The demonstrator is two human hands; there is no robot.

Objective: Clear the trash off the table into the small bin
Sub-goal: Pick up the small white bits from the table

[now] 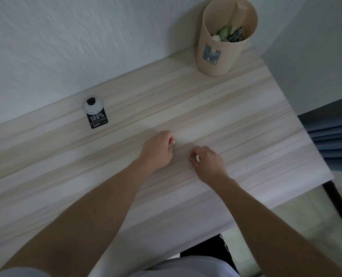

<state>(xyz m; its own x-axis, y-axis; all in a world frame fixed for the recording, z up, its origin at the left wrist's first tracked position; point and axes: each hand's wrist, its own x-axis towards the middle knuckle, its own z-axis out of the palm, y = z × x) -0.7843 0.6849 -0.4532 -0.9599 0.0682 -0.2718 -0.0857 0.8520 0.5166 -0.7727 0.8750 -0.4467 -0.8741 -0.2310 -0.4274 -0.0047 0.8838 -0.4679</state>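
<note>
Right hand: pinching small white scrap.
Left hand: pinching thin white sliver.
Round beige plastic bin: well beyond right hand, on pale wood bench.

Counted on one wooden table
Two hands: left hand pinched one thin white sliver, right hand one small white scrap; beyond both grips stood one beige bin, one black tag, one round cable cap.

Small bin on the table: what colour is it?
The bin is beige with a blue-grey label on its side; the head view shows it.
</note>
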